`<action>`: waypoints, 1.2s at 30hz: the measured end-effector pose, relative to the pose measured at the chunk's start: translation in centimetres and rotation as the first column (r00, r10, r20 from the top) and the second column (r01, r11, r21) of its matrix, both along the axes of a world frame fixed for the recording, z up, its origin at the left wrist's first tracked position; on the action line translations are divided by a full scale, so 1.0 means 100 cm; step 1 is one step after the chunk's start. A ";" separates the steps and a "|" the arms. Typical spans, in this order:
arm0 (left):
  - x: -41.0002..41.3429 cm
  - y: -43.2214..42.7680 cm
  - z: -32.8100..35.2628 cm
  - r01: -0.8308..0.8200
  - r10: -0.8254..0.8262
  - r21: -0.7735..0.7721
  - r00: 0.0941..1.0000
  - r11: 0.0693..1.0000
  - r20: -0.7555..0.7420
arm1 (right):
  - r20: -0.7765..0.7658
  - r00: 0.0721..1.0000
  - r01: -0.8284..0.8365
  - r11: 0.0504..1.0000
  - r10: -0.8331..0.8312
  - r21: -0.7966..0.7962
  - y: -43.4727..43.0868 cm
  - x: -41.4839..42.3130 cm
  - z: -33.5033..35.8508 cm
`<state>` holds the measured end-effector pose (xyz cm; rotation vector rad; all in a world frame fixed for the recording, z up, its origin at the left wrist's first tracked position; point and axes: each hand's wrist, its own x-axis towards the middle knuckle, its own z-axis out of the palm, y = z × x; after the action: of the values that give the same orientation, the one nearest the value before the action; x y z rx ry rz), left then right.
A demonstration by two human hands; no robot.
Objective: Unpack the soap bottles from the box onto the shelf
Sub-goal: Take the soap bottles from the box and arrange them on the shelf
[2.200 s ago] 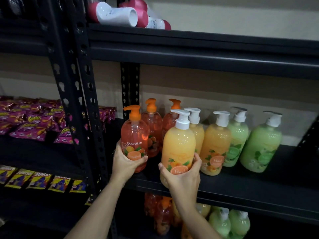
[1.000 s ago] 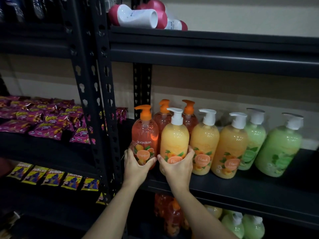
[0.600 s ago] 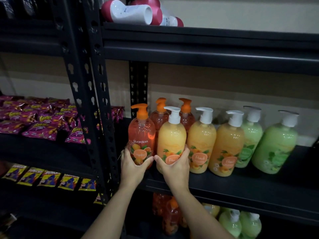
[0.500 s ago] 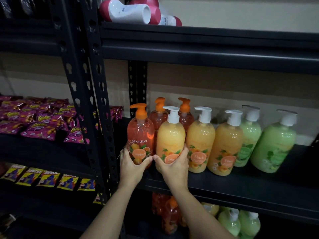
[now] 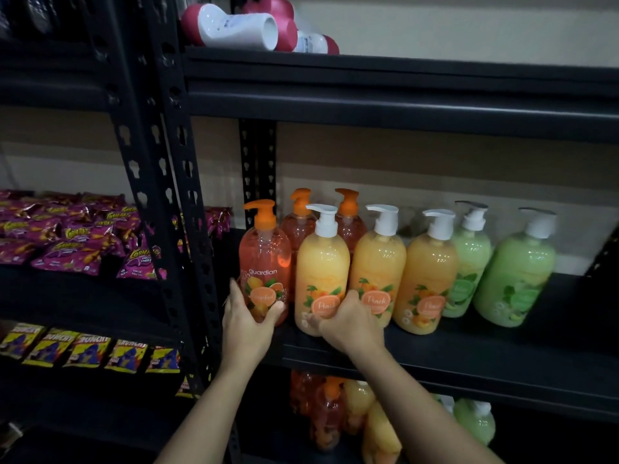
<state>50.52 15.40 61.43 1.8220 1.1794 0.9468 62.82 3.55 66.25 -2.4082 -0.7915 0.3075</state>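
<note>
Left grip (image 5: 246,324): fingers and thumb curled round the base of the clear orange bottle (image 5: 264,256), low on its label. Right grip (image 5: 348,324): closed round the foot of the creamy peach bottle (image 5: 321,266), thumb lying across the label. Both bottles stand upright at the front of the black shelf (image 5: 435,360), side by side and about touching. Judged: full to the shoulder, so heavy for their size. Hard, smooth, glossy plastic, likely slick in a damp palm, with walls that give only a little. Best hold is low and wide round the body. Avoid the pump head (image 5: 323,217), a thin spout that could press down or snap. Shape: round shoulders, narrow neck. Pump is orange on one, white on the other. To the right, two more peach bottles (image 5: 376,259), then two pale green bottles (image 5: 522,269), in a row. Two orange bottles (image 5: 298,226) stand behind. Perforated metal post (image 5: 187,229) on my left, crinkly purple snack packets (image 5: 67,239) beyond it. The box is not in view.
</note>
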 end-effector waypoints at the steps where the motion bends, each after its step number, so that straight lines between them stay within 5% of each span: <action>1: -0.002 -0.008 0.006 -0.038 0.037 0.021 0.998 0.999 0.043 | 0.027 0.999 -0.026 0.999 0.027 -0.048 -0.005 0.003 0.006; 5: 0.000 -0.045 0.033 -0.160 0.100 0.228 0.962 0.960 0.254 | 0.117 0.989 -0.071 0.986 0.089 -0.153 -0.024 0.013 0.024; 8: 0.012 -0.067 0.057 -0.133 0.027 0.384 0.963 0.914 0.269 | 0.120 0.987 -0.095 0.989 0.109 -0.113 -0.044 0.026 0.035; 14: 0.064 -0.117 0.103 0.320 -0.407 0.545 0.912 0.775 0.044 | 0.281 0.950 -0.172 0.977 0.132 0.123 -0.114 0.073 0.056; 19: 0.137 -0.176 0.132 0.492 -0.504 0.554 0.851 0.671 -0.146 | 0.463 0.886 -0.163 0.957 0.034 0.242 -0.180 0.139 0.077; 25: 0.227 -0.225 0.166 0.457 -0.325 0.316 0.861 0.831 -0.390 | 0.506 0.856 -0.075 0.944 -0.104 0.321 -0.224 0.229 0.089; 29: 0.273 -0.230 0.154 0.335 -0.237 0.120 0.837 0.935 -0.494 | 0.353 0.932 -0.034 0.952 -0.080 0.304 -0.229 0.270 0.084; 36: 0.309 -0.217 0.146 0.206 -0.079 0.209 0.866 0.956 -0.493 | 0.149 0.988 -0.073 0.953 0.029 0.294 -0.211 0.298 0.069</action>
<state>81.44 -6.28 76.07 2.4168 1.2254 0.5902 92.66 -17.56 73.17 -2.1431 -0.8960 0.0296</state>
